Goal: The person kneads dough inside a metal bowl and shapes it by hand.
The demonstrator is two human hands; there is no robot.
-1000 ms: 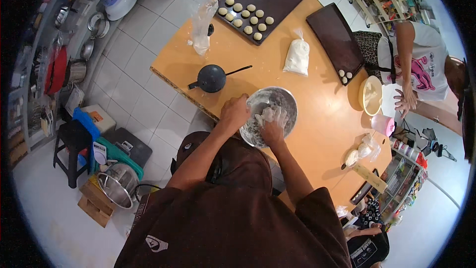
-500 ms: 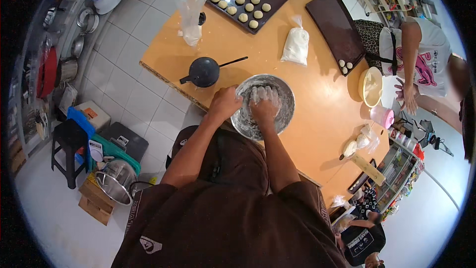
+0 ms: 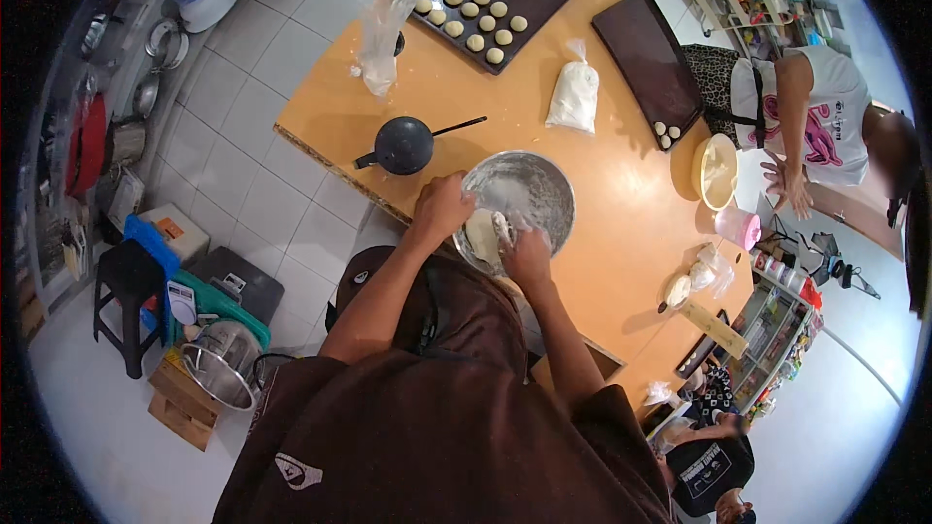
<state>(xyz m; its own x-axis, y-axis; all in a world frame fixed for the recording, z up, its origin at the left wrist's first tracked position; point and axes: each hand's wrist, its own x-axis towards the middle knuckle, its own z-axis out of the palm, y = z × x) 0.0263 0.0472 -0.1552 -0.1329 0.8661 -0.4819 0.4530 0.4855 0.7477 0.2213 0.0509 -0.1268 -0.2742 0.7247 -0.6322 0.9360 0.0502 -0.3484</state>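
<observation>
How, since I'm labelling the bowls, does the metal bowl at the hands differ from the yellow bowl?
The metal bowl is silvery, with whitish smears inside; the yellow bowl is pale yellow.
The left hand is at the metal bowl's rim and the right hand reaches inside; no hand touches the yellow bowl.
The metal bowl is beside the person's body; the yellow bowl is farther right.
Both are round, open-topped and hold something pale.
</observation>
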